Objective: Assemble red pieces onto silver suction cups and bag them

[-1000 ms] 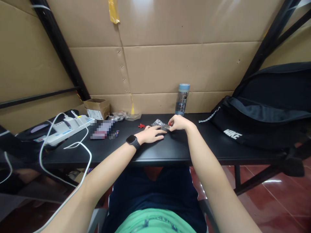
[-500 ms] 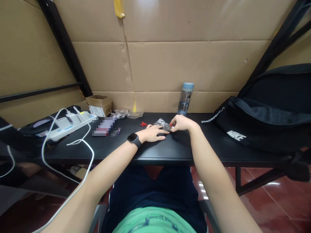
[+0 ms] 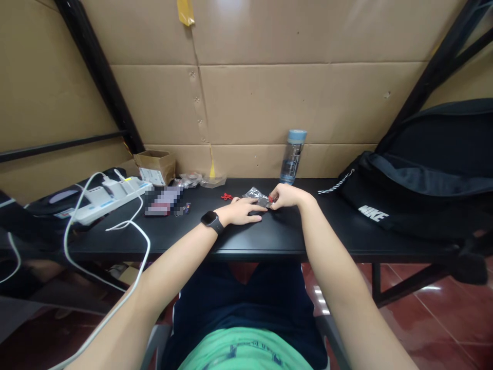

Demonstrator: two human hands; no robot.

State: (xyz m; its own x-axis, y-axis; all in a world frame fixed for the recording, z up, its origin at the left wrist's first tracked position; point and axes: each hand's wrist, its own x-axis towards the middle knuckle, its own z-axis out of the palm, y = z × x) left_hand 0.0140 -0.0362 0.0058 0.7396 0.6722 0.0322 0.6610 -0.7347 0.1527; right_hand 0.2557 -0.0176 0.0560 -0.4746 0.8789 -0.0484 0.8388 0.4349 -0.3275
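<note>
My left hand (image 3: 243, 210) lies flat with its fingers spread, the fingertips resting on a small clear plastic bag (image 3: 253, 193) on the black table. At the bag's right end my right hand (image 3: 284, 197) is closed in a pinch on a small red piece (image 3: 271, 199). Its exact kind is too small to make out, and the fingers cover part of it. Just beyond my left hand lies a red knotted cord (image 3: 227, 196). A dark smartwatch (image 3: 211, 220) sits on my left wrist.
A water bottle (image 3: 293, 156) stands behind my right hand. A black backpack (image 3: 419, 195) fills the right side. To the left are a cardboard box (image 3: 157, 167), crumpled plastic wrap (image 3: 189, 180), a blurred-out box (image 3: 165, 200) and a power strip (image 3: 111, 201) with white cables.
The view has shifted very slightly. Both hands keep almost the same place at the plastic bag, my right still pinching the red piece.
</note>
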